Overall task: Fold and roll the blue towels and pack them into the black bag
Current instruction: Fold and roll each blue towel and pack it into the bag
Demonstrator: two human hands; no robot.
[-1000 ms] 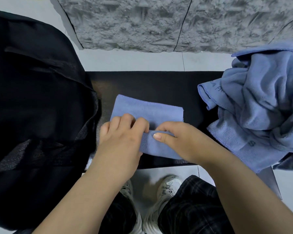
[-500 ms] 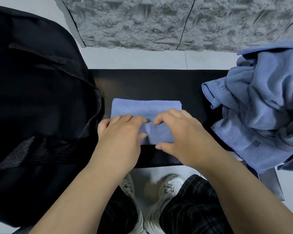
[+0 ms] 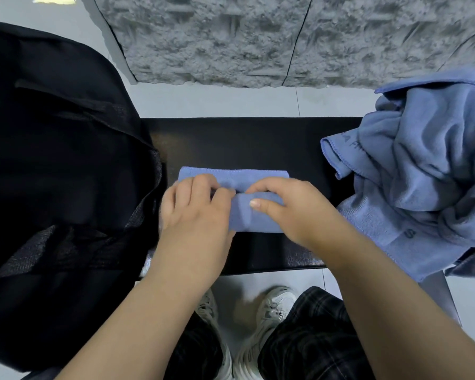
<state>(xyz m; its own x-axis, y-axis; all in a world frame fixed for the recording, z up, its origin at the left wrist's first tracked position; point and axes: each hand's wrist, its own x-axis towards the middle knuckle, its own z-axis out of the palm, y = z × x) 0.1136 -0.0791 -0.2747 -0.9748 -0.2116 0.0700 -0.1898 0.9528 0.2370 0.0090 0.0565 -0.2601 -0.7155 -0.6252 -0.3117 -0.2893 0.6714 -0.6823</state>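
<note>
A small blue towel lies partly rolled on the black bench, with a flat strip of it still showing beyond the roll. My left hand grips the left part of the roll, fingers curled over its top. My right hand grips the right part, thumb on the near side and fingers over the far side. The black bag stands on the left, right next to my left hand. A heap of loose blue towels lies on the right end of the bench.
A rough grey stone wall rises behind the bench above pale floor tiles. My white shoes and checked trousers show below the bench's near edge.
Both hands have rolled the towel away from me, so the roll is thicker and the flat strip beyond it is much shorter. The bag and heap have not moved.
</note>
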